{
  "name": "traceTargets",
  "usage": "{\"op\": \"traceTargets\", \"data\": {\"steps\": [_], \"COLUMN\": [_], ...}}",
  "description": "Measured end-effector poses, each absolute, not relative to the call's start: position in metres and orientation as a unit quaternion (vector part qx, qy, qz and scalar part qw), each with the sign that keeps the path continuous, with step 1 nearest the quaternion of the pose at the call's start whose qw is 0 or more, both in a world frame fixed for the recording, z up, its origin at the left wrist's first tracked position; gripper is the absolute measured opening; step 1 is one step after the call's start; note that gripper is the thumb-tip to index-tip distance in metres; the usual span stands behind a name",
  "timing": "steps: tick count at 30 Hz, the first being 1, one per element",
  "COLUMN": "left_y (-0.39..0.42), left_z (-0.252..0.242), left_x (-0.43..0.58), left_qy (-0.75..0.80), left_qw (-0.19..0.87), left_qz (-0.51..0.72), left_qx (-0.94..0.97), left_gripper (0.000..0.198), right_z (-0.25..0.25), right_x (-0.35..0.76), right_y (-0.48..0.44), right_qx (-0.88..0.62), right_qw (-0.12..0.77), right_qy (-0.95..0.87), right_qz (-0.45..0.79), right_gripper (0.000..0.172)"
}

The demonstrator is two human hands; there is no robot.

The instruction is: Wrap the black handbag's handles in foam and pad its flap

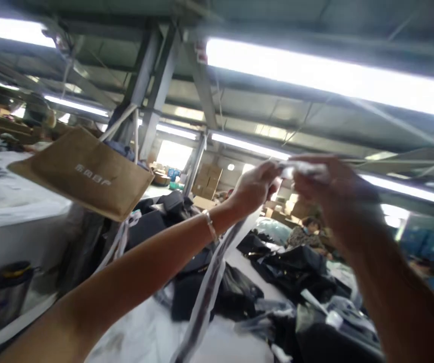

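Observation:
Both arms are stretched forward and raised. My left hand (256,184), with a bracelet on its wrist, is closed in a pinch on a dark strap in a clear plastic sleeve (217,269). From there the strap hangs down towards the bottom of the view. My right hand (318,179) is smeared by motion; its fingers are closed around the whitish, crumpled upper end of the plastic, close beside the left. What lies inside that end cannot be made out. Below the hands is a pile of black bags (288,267), some with plastic on them.
A brown bag (84,171) with white handles hangs at the left by a steel post (156,96). A metal flask (8,292) stands low at the left. Beyond the pile sits another person (305,234). Stacked cartons (207,181) are farther back.

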State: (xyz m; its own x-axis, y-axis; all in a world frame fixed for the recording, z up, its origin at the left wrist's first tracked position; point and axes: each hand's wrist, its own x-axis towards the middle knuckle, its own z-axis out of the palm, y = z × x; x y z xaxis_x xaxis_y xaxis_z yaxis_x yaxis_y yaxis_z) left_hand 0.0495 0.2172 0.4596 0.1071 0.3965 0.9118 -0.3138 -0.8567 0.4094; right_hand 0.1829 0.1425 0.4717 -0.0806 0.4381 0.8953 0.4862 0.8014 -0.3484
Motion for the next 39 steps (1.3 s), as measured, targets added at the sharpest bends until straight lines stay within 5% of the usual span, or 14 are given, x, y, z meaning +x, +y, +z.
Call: {"op": "traceTargets", "data": {"steps": [6,10,14,19,26,30,39], "left_y": [0.224,0.216,0.21,0.21,0.214,0.204,0.186], "left_z": [0.439,0.43,0.426,0.42,0.391,0.381,0.379], "left_x": [0.047,0.041,0.041,0.048,0.072,0.078,0.07], "left_qy": [0.076,0.098,0.099,0.101,0.097,0.085,0.052], "left_qw": [0.205,0.167,0.142,0.189,0.366,0.454,0.571], "left_qz": [0.664,0.641,0.626,0.624,0.588,0.551,0.503], "left_qx": [0.715,0.743,0.761,0.752,0.715,0.695,0.647], "left_gripper": [0.023,0.016,0.017,0.013,0.03,0.031,0.028], "right_z": [0.454,0.441,0.439,0.428,0.414,0.405,0.379], "right_x": [0.212,0.221,0.213,0.206,0.198,0.198,0.2], "right_y": [0.143,0.144,0.13,0.125,0.134,0.144,0.158], "right_qx": [-0.239,-0.308,-0.285,-0.251,-0.249,-0.317,-0.358], "right_qw": [0.59,0.519,0.471,0.519,0.596,0.659,0.622], "right_qy": [-0.663,-0.579,-0.596,-0.6,-0.656,-0.663,-0.647], "right_qz": [0.393,0.548,0.584,0.555,0.389,0.159,-0.258], "right_gripper": [0.026,0.049,0.04,0.025,0.018,0.019,0.01]}}
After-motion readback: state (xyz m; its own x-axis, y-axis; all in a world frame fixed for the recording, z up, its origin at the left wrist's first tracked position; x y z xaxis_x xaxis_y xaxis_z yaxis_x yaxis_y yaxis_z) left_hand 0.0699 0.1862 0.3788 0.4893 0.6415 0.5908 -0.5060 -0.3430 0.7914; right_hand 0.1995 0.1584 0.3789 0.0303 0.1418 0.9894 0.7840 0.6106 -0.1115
